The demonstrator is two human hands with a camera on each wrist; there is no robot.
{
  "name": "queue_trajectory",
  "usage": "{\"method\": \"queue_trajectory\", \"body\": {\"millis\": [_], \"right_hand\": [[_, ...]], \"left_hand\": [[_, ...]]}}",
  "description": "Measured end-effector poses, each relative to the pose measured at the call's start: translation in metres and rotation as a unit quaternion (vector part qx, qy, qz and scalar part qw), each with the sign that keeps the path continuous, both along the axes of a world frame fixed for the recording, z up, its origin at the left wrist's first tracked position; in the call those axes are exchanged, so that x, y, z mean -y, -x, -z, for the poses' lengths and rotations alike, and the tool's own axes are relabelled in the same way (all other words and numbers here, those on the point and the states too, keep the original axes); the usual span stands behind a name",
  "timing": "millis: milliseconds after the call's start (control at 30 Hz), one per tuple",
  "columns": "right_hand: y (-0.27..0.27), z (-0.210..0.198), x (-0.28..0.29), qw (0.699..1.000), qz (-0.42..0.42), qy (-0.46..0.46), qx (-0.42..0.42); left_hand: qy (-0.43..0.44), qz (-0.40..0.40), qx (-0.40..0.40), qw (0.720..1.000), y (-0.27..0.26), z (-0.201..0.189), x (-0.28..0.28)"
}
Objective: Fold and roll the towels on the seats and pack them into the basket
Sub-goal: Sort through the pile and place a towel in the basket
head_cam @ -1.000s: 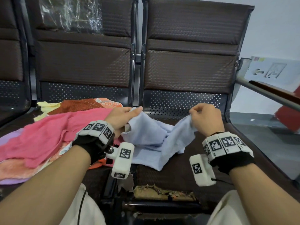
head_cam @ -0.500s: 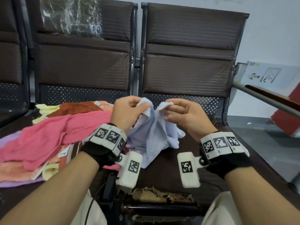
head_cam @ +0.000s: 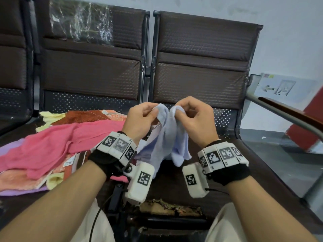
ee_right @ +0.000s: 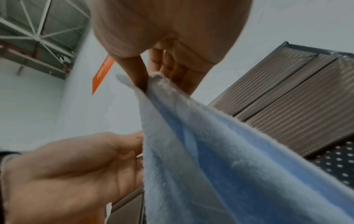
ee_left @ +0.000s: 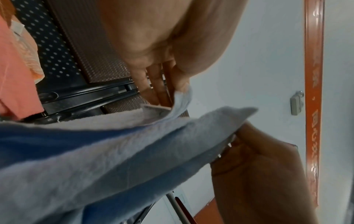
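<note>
A light blue towel (head_cam: 168, 137) hangs in front of me above the right seat (head_cam: 262, 165), its lower edge draping onto the seat. My left hand (head_cam: 148, 114) pinches one top corner and my right hand (head_cam: 181, 111) pinches the other, with the two corners brought close together. In the left wrist view the left hand (ee_left: 172, 91) nips the towel (ee_left: 114, 151) edge. The right wrist view has the right hand (ee_right: 153, 78) pinching a corner of the towel (ee_right: 220, 159). No basket is in view.
A pile of towels lies on the left seat: a pink one (head_cam: 61, 145) on top, with orange (head_cam: 83, 116), yellow (head_cam: 50, 116) and lilac (head_cam: 15, 187) ones under it. A metal armrest (head_cam: 288, 114) borders the right seat. The seat's front edge is torn (head_cam: 171, 206).
Both hands lifted the blue towel off the seat and brought its two held corners together, from spread apart to nearly touching.
</note>
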State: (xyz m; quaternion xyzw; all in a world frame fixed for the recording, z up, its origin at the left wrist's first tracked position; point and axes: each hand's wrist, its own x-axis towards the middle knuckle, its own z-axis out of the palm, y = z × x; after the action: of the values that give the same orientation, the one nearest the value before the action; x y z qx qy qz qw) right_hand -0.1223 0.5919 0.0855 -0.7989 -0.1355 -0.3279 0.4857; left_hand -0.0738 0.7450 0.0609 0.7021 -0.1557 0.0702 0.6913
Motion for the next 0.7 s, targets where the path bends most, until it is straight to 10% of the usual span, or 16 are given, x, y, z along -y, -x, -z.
{"method": "queue_trajectory", "body": {"millis": [300, 700], "right_hand": [[-0.006, 0.018, 0.001, 0.989, 0.081, 0.095, -0.079], [-0.008, 0.026, -0.002, 0.983, 0.020, 0.119, -0.139]], "left_hand": [[0.041, 0.092, -0.076, 0.992, 0.022, -0.001, -0.001], [-0.078, 0.061, 0.050, 0.994, 0.021, 0.008, -0.012]]}}
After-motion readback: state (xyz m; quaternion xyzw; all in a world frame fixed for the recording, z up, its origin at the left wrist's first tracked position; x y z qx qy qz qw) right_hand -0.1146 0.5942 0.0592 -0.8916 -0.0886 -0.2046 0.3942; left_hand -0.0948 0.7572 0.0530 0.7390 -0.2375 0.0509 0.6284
